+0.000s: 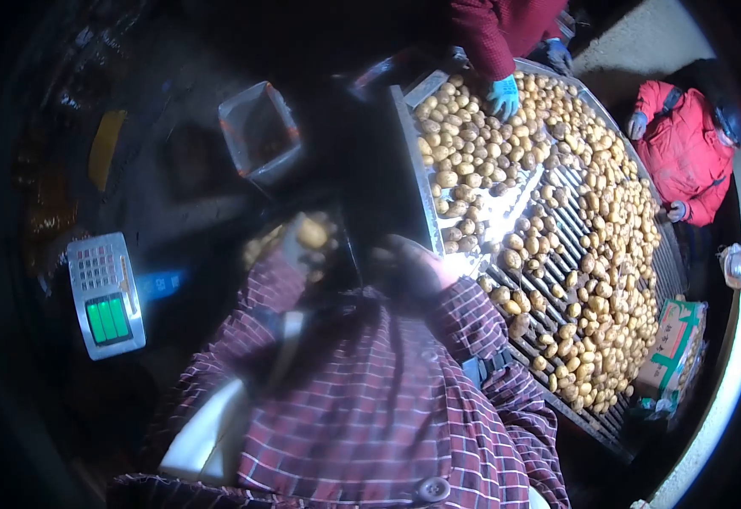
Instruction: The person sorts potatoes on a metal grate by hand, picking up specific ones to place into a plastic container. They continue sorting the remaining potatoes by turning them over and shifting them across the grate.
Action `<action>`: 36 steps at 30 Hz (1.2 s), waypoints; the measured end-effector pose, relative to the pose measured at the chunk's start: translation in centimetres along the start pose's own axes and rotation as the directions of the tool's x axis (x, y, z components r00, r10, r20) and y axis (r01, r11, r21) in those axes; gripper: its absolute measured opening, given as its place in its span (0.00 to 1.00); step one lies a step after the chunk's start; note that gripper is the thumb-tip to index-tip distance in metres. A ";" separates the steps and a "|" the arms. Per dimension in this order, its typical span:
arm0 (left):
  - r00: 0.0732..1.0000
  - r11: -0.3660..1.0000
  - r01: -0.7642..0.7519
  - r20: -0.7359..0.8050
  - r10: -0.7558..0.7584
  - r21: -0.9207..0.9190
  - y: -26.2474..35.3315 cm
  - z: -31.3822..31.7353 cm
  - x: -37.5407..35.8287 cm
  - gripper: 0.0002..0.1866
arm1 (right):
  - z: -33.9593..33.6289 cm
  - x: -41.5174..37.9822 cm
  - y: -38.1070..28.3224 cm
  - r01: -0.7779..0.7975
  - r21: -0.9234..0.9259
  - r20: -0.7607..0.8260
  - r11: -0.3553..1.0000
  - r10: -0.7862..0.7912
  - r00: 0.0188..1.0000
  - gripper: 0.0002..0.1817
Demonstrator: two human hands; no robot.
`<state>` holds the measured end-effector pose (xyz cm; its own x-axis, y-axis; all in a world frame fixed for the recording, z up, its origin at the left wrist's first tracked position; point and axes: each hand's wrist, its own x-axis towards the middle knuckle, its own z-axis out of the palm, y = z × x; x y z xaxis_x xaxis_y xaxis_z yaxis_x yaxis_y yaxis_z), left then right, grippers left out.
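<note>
My left hand [292, 248], in a pale glove and blurred, is low in front of me on the left. A yellow potato [311, 232] shows at its fingers, which seem closed round it. More potatoes [260, 246] lie around and under that hand, in a dark spot whose container I cannot make out. Beside the near left edge of the sorting table [422, 182] is my right hand [413, 265], in a dark glove. Shadow and motion smear its fingers, and anything in them is hidden.
Many potatoes [612, 246] cover the slatted table. A co-worker's teal glove [504, 97] touches potatoes at the far end; another person in a red jacket [684, 153] stands at the right. A digital scale [106, 293], lined crate [260, 131] and cardboard box [669, 348] stand around.
</note>
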<state>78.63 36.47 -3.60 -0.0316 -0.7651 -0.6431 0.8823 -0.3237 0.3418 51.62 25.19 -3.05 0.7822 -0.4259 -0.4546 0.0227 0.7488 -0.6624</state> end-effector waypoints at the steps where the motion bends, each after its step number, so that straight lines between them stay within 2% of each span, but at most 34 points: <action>1: 0.972 0.990 -0.141 -0.191 0.135 -0.014 0.5 0.5 1.1 0.26 | 0.2 -1.5 -1.5 0.004 -0.099 -0.034 0.995 -0.007 0.999 0.13; 3: 0.920 0.891 -0.336 -0.308 0.241 -0.306 5.1 0.0 5.0 0.29 | -3.0 -4.1 -1.0 0.037 -0.113 -0.026 0.993 -0.040 0.999 0.21; 4: 0.902 0.837 -0.403 -0.313 0.296 -0.370 7.7 -0.3 7.2 0.29 | -3.0 -5.5 -1.7 0.001 0.006 -0.156 1.000 0.000 0.988 0.20; 6: 0.875 0.803 -0.470 -0.317 0.367 -0.368 12.8 -1.9 9.4 0.27 | -3.0 -10.5 -3.8 0.010 0.265 -0.430 0.964 0.109 0.896 0.18; 8: 0.860 0.851 -0.458 -0.371 0.351 -0.258 15.1 -2.4 10.9 0.26 | -3.8 -14.9 -2.8 0.216 0.410 -0.651 0.886 0.118 0.750 0.20; 9: 0.863 0.884 -0.424 -0.384 0.330 -0.194 15.0 -1.9 12.4 0.26 | -8.2 -17.2 1.5 0.297 0.088 -0.658 0.951 -0.169 0.734 0.16; 10: 0.876 0.921 -0.374 -0.368 0.312 -0.111 13.7 -1.0 13.2 0.26 | -10.6 -19.9 4.0 0.404 0.084 -0.611 0.911 -0.273 0.743 0.12; 11: 0.912 0.953 -0.304 -0.286 0.293 0.007 11.4 0.3 14.5 0.25 | -13.0 -22.7 6.6 0.505 0.096 -0.557 0.858 -0.374 0.741 0.09; 12: 0.940 0.960 -0.251 -0.204 0.273 0.127 9.3 1.6 15.6 0.24 | -13.8 -25.0 6.6 0.599 0.415 -0.512 0.684 -0.368 0.776 0.08; 13: 0.960 0.946 -0.213 -0.128 0.250 0.246 7.6 2.6 16.7 0.24 | -14.2 -27.1 6.9 0.594 0.684 -0.450 0.423 -0.396 0.800 0.10; 14: 0.987 0.940 -0.162 0.053 0.153 0.300 5.3 2.4 18.9 0.22 | -14.9 -29.3 7.8 0.679 0.589 -0.610 0.439 -0.310 0.729 0.15; 15: 0.985 0.922 -0.101 0.166 0.040 0.375 2.3 4.6 19.7 0.24 | -16.1 -31.2 9.2 0.683 0.526 -0.645 0.506 -0.287 0.709 0.12; 16: 0.997 0.889 -0.057 0.069 0.029 0.455 -1.7 10.1 18.0 0.21 | -16.7 -32.8 10.1 0.672 0.473 -0.680 0.570 -0.250 0.690 0.10; 17: 0.997 0.813 -0.062 0.068 0.028 0.579 -5.5 14.8 16.2 0.24 | -16.5 -33.4 10.6 0.697 0.369 -0.791 0.615 -0.187 0.583 0.07; 18: 0.992 0.740 -0.062 0.125 -0.031 0.670 -8.3 16.8 16.3 0.26 | -15.6 -33.5 10.1 0.697 0.268 -0.880 0.665 -0.126 0.459 0.06; 19: 0.988 0.669 0.012 0.095 -0.123 0.743 -11.3 19.9 15.2 0.25 | -14.5 -33.4 9.3 0.676 0.175 -0.944 0.716 -0.073 0.321 0.06; 20: 0.965 0.616 0.010 0.153 -0.211 0.788 -13.9 20.9 16.0 0.23 | -13.1 -33.2 7.7 0.420 -0.015 -0.987 0.908 -0.080 0.139 0.15; 21: 0.908 0.609 -0.046 0.287 -0.305 0.792 -16.2 21.6 16.6 0.22 | -13.5 -32.7 7.6 0.285 -0.134 -0.977 0.949 -0.174 0.121 0.16; 22: 0.879 0.521 -0.144 0.351 -0.324 0.841 -18.4 20.8 18.0 0.21 | -14.5 -32.0 8.0 0.148 -0.259 -0.954 0.955 -0.276 0.114 0.17; 23: 0.845 0.432 -0.250 0.414 -0.340 0.867 -20.3 21.6 18.0 0.19 | -15.0 -30.8 6.8 -0.051 -0.396 -0.911 0.917 -0.384 0.152 0.18; 24: 0.874 0.403 -0.083 0.261 -0.411 0.912 -22.0 22.4 18.0 0.19 | -14.9 -30.4 5.8 -0.156 -0.445 -0.888 0.882 -0.412 0.205 0.25; 25: 0.817 0.221 -0.399 0.455 -0.354 0.890 -23.0 22.3 18.1 0.17 | -14.8 -29.6 4.0 -0.143 -0.386 -0.892 0.911 -0.329 0.311 0.29; 26: 0.698 0.015 -0.665 0.629 -0.341 0.747 -24.4 21.5 18.2 0.15 | -14.6 -28.5 2.4 -0.421 -0.421 -0.903 0.803 -0.327 0.279 0.36; 27: 0.791 -0.053 -0.563 0.519 -0.325 0.825 -25.5 22.3 16.7 0.14 | -14.4 -27.6 0.9 -0.500 -0.440 -0.894 0.746 -0.313 0.319 0.42; 28: 0.867 -0.117 -0.447 0.397 -0.301 0.887 -26.6 23.1 15.1 0.13 | -14.9 -27.1 0.0 -0.601 -0.494 -0.861 0.629 -0.259 0.437 0.42; 30: 0.829 -0.140 -0.530 0.476 -0.294 0.836 -27.8 21.5 14.6 0.14 | -16.6 -25.2 1.0 -0.655 -0.545 -0.838 0.523 -0.330 0.435 0.37; 31: 0.829 -0.176 -0.536 0.475 -0.296 0.826 -27.6 22.5 13.0 0.13 | -17.1 -25.4 1.0 -0.605 -0.540 -0.840 0.585 -0.332 0.429 0.34; 32: 0.899 -0.093 -0.390 0.356 -0.255 0.916 -27.9 21.9 12.8 0.12 | -17.6 -25.7 0.9 -0.551 -0.530 -0.844 0.645 -0.333 0.421 0.32; 33: 0.903 -0.101 -0.394 0.363 -0.231 0.914 -27.7 21.2 12.5 0.12 | -18.3 -26.2 0.9 -0.498 -0.517 -0.847 0.696 -0.330 0.417 0.30; 34: 0.906 -0.109 -0.397 0.370 -0.206 0.911 -27.4 21.1 12.2 0.11 | -18.3 -28.8 -0.7 -0.096 -0.164 -0.837 0.982 -0.087 0.540 0.25; 35: 0.928 -0.041 -0.329 0.315 -0.200 0.943 -27.2 21.5 11.3 0.11 | -22.0 -29.9 2.5 0.146 -0.009 -0.739 0.989 -0.105 0.666 0.24; 36: 0.946 0.031 -0.258 0.259 -0.192 0.966 -26.9 22.3 10.1 0.11 | -23.8 -30.5 3.7 0.284 0.076 -0.709 0.956 -0.148 0.690 0.23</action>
<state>44.12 24.99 -3.99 -0.3215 -0.8063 -0.4965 -0.4179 -0.3498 0.8385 13.03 28.88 -5.86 0.0947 -0.7645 -0.6376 0.2910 0.6338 -0.7167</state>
